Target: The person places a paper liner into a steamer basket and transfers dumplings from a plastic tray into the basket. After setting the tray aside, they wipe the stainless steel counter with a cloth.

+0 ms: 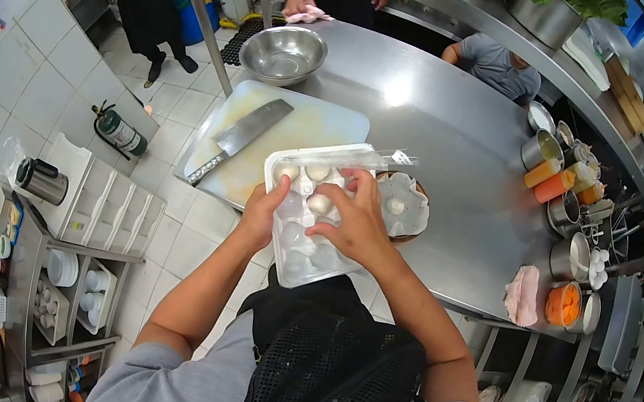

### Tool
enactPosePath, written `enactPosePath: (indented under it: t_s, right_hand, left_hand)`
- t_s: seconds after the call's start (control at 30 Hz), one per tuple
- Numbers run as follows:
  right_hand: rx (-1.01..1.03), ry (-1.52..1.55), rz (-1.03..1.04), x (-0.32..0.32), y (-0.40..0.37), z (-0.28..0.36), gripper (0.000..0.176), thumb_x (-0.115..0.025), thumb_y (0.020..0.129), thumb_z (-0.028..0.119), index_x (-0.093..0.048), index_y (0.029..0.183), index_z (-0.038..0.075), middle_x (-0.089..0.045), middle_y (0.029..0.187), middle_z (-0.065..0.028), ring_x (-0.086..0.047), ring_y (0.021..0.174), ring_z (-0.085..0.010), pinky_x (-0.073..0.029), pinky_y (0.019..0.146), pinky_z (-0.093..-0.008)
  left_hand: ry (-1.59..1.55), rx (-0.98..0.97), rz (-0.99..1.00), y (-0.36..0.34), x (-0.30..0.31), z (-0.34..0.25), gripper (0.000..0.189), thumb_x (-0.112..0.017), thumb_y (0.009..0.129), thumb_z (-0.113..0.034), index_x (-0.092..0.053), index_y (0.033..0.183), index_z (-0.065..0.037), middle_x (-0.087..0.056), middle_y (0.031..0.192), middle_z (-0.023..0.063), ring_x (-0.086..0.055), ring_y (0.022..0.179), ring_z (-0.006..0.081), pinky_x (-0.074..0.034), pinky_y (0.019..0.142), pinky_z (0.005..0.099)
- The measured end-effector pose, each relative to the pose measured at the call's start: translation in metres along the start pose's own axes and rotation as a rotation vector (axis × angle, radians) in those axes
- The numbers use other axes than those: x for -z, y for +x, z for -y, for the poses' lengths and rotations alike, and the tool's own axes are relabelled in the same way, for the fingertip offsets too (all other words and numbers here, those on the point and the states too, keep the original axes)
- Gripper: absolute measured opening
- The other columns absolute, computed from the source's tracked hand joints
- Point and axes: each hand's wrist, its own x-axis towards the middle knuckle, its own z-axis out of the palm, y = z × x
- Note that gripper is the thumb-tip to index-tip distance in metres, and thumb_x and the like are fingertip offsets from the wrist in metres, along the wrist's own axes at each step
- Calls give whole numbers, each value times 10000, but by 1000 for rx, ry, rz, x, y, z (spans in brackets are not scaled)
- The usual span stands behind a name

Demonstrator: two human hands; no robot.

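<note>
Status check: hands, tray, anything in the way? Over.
Left hand holding white tray. Right hand over round white piece, grip unclear. Cleaver on cutting board nearby, apart from hands.

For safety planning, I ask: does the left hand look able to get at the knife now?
Probably not now: the left hand holds the white tray, although the knife lies uncovered on the cutting board.

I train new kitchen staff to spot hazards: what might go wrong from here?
A round pale item might drop: the left hand holds the white carton by one side near the edge of the steel table, and the right hand reaches into it.

The knife lies on the cutting board, its handle near the board's edge, so an arm might knock it.
</note>
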Motion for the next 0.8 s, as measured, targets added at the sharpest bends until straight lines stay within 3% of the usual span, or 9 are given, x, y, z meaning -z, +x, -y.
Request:
enactPosePath:
  t_s: [0.23,0.33,0.5,0.73,0.8]
  right_hand:
    - [-33,34,13,3,4,3,543,-881,604,254,-590,1042,119,-406,1271,-140,-436,1127,-337,-378,956,-454]
    - [82,-32,6,3,0,-4,477,-840,665,199,-577,1048,90,-485,1219,-117,-459,1142,-321,-371,949,-461]
    - [142,-11,40,0,-4,-7,450,-745,730,118,-583,1147,77,-581,1084,-80,-524,1071,-273,-396,903,-401]
    - [176,-56,147,-4,-8,-10,422,-700,761,95,-599,1171,98,-595,1114,-76,-526,1089,-274,-388,954,-383]
    - [187,104,88,-5,-9,-14,419,-717,768,71,-607,1172,95,-620,1084,-82,-566,1004,-281,-433,901,-404]
  left_hand:
    - [26,10,-47,-2,-9,-4,535,-495,995,-425,-518,1282,25,-601,1210,144,-612,1061,213,-495,896,343]
    - [-40,28,-45,0,-12,-6,561,-477,998,-444,-508,1288,35,-597,1223,154,-611,1078,229,-493,914,358]
    - [-147,54,-61,1,-15,-6,601,-459,998,-468,-493,1292,55,-595,1230,165,-610,1099,253,-486,946,378]
    - [-157,114,-70,0,-6,6,606,-449,997,-480,-492,1291,49,-597,1232,166,-602,1123,254,-482,957,382]
    - [-144,127,-64,-1,-2,7,604,-447,997,-482,-488,1300,40,-593,1243,164,-599,1131,260,-480,963,387]
